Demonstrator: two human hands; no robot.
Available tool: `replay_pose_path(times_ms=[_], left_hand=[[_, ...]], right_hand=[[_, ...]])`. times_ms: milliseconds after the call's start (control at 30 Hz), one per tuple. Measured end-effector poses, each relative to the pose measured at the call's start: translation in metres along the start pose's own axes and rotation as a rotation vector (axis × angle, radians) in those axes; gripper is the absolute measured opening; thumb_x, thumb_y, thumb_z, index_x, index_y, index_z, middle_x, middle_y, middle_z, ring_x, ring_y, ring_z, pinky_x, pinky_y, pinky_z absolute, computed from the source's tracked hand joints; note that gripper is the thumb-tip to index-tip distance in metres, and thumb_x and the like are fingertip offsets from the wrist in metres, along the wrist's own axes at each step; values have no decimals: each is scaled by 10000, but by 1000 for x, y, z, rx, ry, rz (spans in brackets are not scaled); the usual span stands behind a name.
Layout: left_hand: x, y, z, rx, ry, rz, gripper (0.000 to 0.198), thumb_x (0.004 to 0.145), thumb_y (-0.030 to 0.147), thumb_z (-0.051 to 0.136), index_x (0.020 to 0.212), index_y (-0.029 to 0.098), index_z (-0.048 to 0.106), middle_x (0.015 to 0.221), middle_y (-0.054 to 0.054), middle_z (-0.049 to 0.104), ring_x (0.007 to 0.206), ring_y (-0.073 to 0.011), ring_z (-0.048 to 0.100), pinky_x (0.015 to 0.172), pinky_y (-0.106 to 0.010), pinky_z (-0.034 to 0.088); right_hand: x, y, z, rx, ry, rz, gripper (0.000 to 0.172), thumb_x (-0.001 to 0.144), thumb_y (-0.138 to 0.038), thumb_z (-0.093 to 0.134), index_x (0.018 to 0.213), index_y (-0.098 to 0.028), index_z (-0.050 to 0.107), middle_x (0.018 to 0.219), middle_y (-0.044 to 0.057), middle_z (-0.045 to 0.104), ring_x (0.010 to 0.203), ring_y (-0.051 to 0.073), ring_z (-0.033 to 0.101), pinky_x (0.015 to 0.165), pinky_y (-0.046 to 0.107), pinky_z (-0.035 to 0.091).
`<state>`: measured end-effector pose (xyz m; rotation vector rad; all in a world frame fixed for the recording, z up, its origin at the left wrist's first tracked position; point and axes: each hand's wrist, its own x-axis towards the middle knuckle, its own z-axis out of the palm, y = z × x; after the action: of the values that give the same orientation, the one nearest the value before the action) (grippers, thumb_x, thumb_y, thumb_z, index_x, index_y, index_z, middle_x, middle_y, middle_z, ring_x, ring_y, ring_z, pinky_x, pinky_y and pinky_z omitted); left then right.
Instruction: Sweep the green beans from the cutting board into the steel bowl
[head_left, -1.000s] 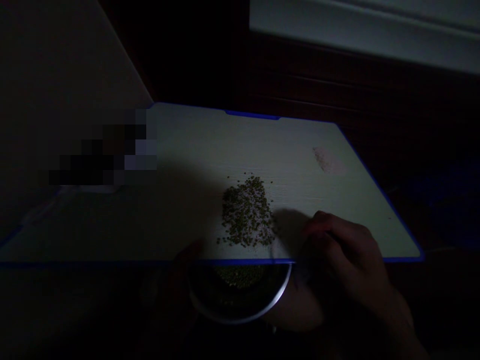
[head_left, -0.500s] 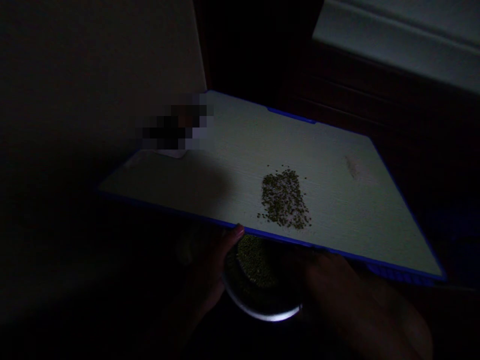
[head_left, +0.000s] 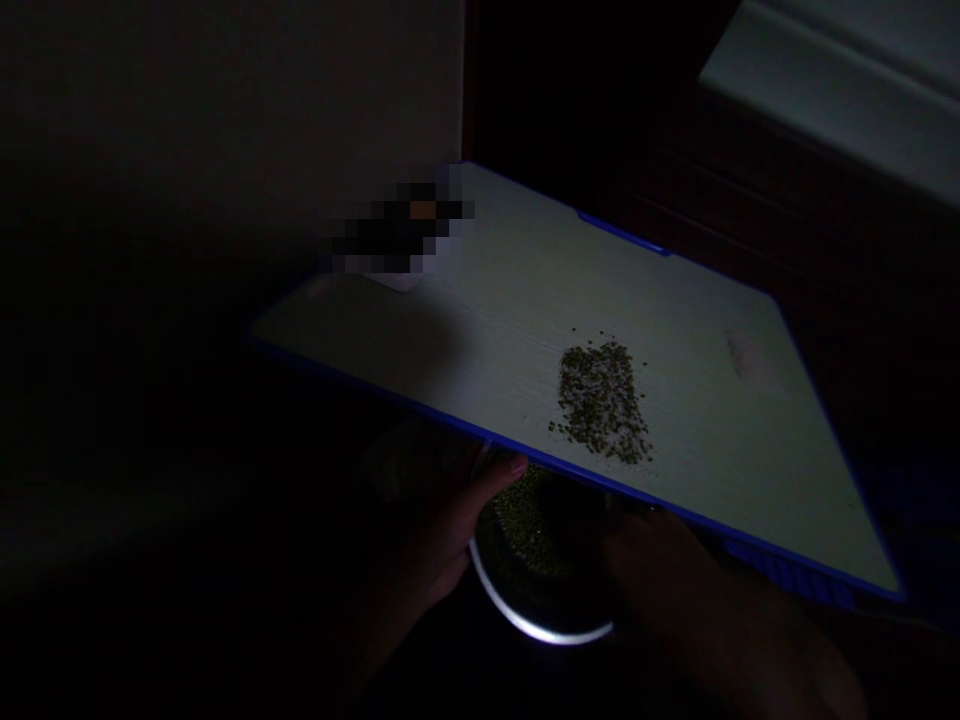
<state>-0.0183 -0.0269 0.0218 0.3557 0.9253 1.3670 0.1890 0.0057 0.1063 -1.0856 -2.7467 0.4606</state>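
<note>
In very dim light, a round metal bowl (head_left: 529,625) with a shiny rim sits low in view, partly under the near edge of a white board. Small greenish grains (head_left: 529,525), like mung beans, lie inside it. My left hand (head_left: 469,515) grips the bowl's left side, its thumb up beside the board's edge. My right hand (head_left: 637,540) reaches in over the bowl's right side, its fingers lost in shadow. On the white blue-edged board (head_left: 495,370), a loose patch of similar grains (head_left: 604,400) is spread out just beyond the bowl.
A pixelated dark item (head_left: 397,235) is at the board's far left edge. A pale wall (head_left: 300,90) stands on the left. At upper right is a light-coloured ledge (head_left: 840,110). A faint smudge (head_left: 742,355) marks the board's right part.
The board, its grains and the bowl appear farther right in the picture, as the view has shifted and tilted. My left hand also shows farther right, still at the bowl's side.
</note>
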Motion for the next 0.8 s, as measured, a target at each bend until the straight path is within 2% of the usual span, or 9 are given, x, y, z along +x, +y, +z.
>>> replay_pose_path(times_ms=[67,167,267,367,467,567,667,733,800], left_hand=[[0,2,3,-22,-37,-48,419,921,279,784,1325,379,738,1478,49,685,1467,-218,524,1149,-285,461],[-1,5,6,-40,-80,-97,432,930,303,771,1354,369,723,1465,34,695,1414,-238,580,1129,-323,494],[-1,5,6,-16,-39,-52,470,933,271,764,1381,400,702,1441,49,710,1417,-226,574,1126,-323,493],[-1,6,5,-20,-59,-62,466,932,273,761,1375,405,707,1451,49,703,1429,-215,560,1139,-309,472],[0,7,6,10,-75,-49,466,923,303,772,1369,418,706,1489,61,675,1436,-205,550,1156,-297,448],[0,8,9,73,-58,-60,493,906,344,789,1388,386,696,1504,17,666,1478,-259,508,1213,-375,400],[-2,10,12,94,6,-59,603,849,354,836,1427,341,665,1492,-46,675,1525,-344,441,1266,-493,319],[-3,11,13,94,46,-43,660,821,352,856,1446,345,643,1491,-52,676,1547,-361,402,1281,-515,275],[-4,11,14,86,51,-51,680,817,361,857,1457,352,629,1496,-54,671,1543,-370,407,1274,-524,284]], right_hand=[[2,-1,1,-60,-141,14,502,703,63,548,1044,-209,797,838,90,831,683,228,791,615,303,547],[5,0,4,-118,-321,43,366,754,32,560,910,-194,802,832,106,825,742,239,799,655,310,540],[7,2,5,-140,-417,62,366,791,13,565,965,-203,803,922,107,840,760,230,798,670,315,538],[7,2,7,-151,-448,75,442,811,21,549,1106,-205,788,1066,132,840,872,254,812,724,341,557],[5,0,13,-161,-460,96,441,799,33,537,1083,-192,788,1020,140,840,815,268,808,687,355,544],[5,-4,15,-158,-457,116,441,773,39,556,1076,-186,785,950,130,836,791,258,794,666,335,513],[7,-7,3,-127,-469,130,403,783,21,564,1044,-194,783,911,94,833,719,205,766,611,291,464],[6,-6,-10,-83,-472,132,327,833,-29,575,1013,-217,773,882,46,823,655,162,730,572,267,439],[0,-2,-23,4,-412,146,213,907,-108,573,939,-229,746,887,34,799,726,170,729,623,274,462]])
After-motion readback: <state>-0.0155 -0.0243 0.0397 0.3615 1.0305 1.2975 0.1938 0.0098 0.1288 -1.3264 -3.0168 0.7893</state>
